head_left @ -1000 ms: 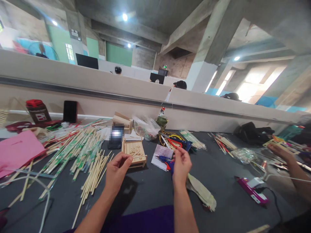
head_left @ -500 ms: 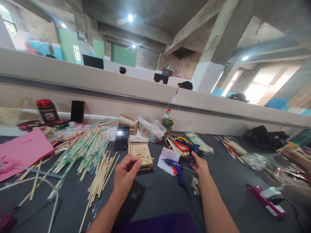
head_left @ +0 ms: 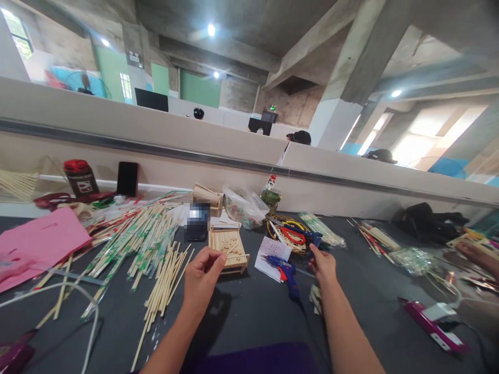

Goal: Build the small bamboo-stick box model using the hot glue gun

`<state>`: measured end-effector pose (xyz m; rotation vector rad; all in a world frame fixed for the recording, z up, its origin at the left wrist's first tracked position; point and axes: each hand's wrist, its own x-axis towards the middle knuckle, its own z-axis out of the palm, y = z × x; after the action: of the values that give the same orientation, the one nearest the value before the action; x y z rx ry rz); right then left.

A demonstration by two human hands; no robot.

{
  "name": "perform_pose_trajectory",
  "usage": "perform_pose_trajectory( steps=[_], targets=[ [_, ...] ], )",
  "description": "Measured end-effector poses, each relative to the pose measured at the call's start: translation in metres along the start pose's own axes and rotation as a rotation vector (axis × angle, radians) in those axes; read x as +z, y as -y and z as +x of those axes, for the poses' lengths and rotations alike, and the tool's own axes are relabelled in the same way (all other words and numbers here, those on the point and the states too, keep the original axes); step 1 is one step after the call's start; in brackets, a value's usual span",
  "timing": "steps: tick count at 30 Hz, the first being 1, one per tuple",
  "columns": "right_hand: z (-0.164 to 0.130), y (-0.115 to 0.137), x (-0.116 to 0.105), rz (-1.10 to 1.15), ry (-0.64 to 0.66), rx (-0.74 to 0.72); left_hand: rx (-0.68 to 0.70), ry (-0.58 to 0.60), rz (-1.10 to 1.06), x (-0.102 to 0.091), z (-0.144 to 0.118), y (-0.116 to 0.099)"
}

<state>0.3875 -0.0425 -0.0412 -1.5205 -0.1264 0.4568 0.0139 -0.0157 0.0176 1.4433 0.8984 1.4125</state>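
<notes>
My left hand (head_left: 205,272) is pinched closed, and a short thin wooden stick (head_left: 232,251) appears to poke from its fingertips. Just behind it stands a small frame of pale sticks (head_left: 226,242), with little wooden bits lying on its slatted top. My right hand (head_left: 323,265) is closed on the dark blue handle of a long tool (head_left: 315,239), whose exact kind I cannot make out. That tool lies over a round basket (head_left: 294,246) holding wooden pieces and red-handled scissors (head_left: 293,237). Between my hands a blue glue gun (head_left: 286,271) rests partly on a printed paper (head_left: 267,248).
Loose sticks (head_left: 163,285) and wrapped chopsticks (head_left: 128,239) spread over the left, beside a pink sheet (head_left: 39,246). A purple power strip (head_left: 432,324) and another person's hand (head_left: 473,257) are at right. A clear plastic bag (head_left: 245,208) sits near the partition (head_left: 195,150).
The view has shifted slightly, moving the table things a little to the right. Both hands keep nearly the same pose, and the right remains at the blue handle.
</notes>
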Motion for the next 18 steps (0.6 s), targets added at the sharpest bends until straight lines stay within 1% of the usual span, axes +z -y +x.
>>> perform_pose_trajectory(
  steps=[6, 11, 14, 18],
  targets=[
    [0.0004, 0.0008, 0.0004, -0.035, 0.06, -0.014, -0.01, -0.008, -0.011, 0.0004, 0.0001, -0.0006],
    [0.0022, -0.0009, 0.0001, -0.039, 0.063, -0.028, -0.019, -0.009, 0.007, -0.0007, 0.0001, 0.0006],
    [0.0042, -0.0023, 0.0005, -0.03, 0.047, -0.036, -0.029, -0.01, 0.007, -0.0014, 0.0004, 0.0014],
    [0.0064, -0.0016, 0.002, 0.017, -0.027, -0.075, -0.041, -0.015, 0.011, -0.0015, 0.0005, -0.0009]
  ],
)
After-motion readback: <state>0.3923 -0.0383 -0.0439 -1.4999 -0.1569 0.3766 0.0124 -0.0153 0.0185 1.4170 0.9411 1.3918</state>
